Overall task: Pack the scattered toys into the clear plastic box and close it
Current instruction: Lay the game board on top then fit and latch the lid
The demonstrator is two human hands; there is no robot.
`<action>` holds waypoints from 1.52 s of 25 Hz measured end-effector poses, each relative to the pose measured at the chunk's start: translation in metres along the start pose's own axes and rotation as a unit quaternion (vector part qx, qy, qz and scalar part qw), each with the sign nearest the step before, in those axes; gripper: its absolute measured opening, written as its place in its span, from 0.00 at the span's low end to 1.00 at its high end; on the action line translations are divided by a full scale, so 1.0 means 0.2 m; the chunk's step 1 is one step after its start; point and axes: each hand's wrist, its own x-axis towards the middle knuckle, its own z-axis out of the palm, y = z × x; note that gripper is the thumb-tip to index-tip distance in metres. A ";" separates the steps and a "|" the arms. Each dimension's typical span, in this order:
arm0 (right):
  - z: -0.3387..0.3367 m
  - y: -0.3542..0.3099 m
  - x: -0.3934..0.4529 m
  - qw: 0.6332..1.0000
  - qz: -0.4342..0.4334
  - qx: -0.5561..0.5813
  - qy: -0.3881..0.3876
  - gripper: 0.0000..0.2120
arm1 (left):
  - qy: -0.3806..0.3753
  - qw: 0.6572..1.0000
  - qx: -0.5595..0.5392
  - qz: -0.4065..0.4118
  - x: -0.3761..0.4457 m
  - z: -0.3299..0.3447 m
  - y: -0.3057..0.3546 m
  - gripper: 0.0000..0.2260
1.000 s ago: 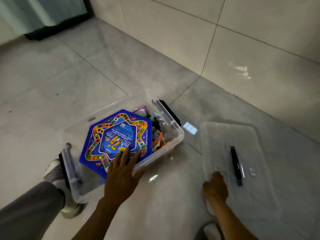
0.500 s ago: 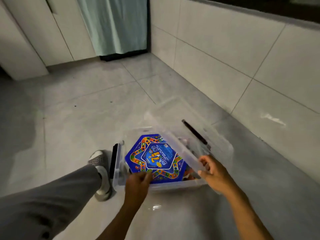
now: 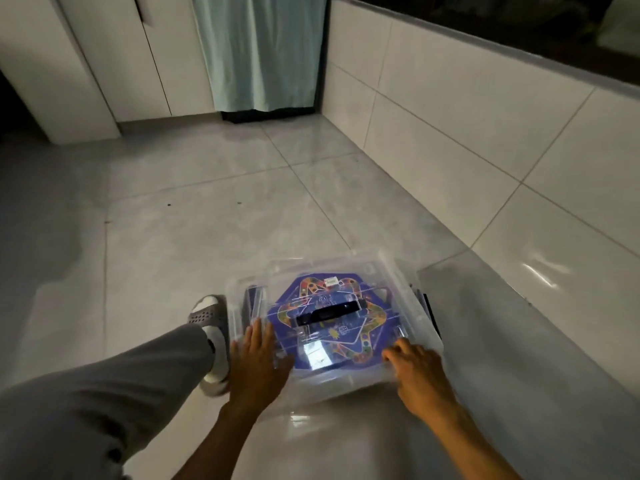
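Clear plastic box (image 3: 239, 308) sat on the tiled floor (image 3: 194, 216), lid (image 3: 346, 271) laid on top, black carry handle (image 3: 327, 311) at the lid's centre. Blue star-pattern game board (image 3: 346, 327) visible through the lid, lying flat on top of whatever else is inside; other toys not readable. No loose toys seen on the floor around the box.

Left hand (image 3: 258, 363) lay open, palm flat on the lid's near-left corner, fingers spread, gripping nothing. Right hand (image 3: 414, 367) rested at the lid's near-right corner, fingers curled down over the rim; cannot tell whether it was pinching the edge or just pressing.

Judgement: lid on but not latched yet; the dark side latches look unclipped, though blur makes that unsure. Box likely light, thin walls stiff but flexy, smooth and slippery, could skate on the glossy tile when pushed. Best hold: press down at the corners and rim, not mid-panel where the lid bows; lift by the handle only after clipping.

Room: the person's leg and grey slipper (image 3: 207, 317) just beside the box's left end, crowding that latch. Tiled wall (image 3: 485, 126) near the box's right side. Plenty of open floor beyond the box toward the curtain (image 3: 259, 50)
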 end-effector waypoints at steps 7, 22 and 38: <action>0.15 0.04 -0.10 0.996 0.078 0.034 -0.030 0.25 | -0.110 0.985 0.116 0.056 0.27 -0.09 0.07 0.52; 0.11 -0.03 0.15 0.978 0.091 0.104 -0.158 0.40 | 0.154 0.917 -0.312 -0.194 0.27 -0.04 -0.07 0.35; 0.08 -0.05 0.15 0.978 0.083 0.097 -0.166 0.35 | 0.131 0.988 -0.014 -0.080 0.27 -0.06 0.06 0.21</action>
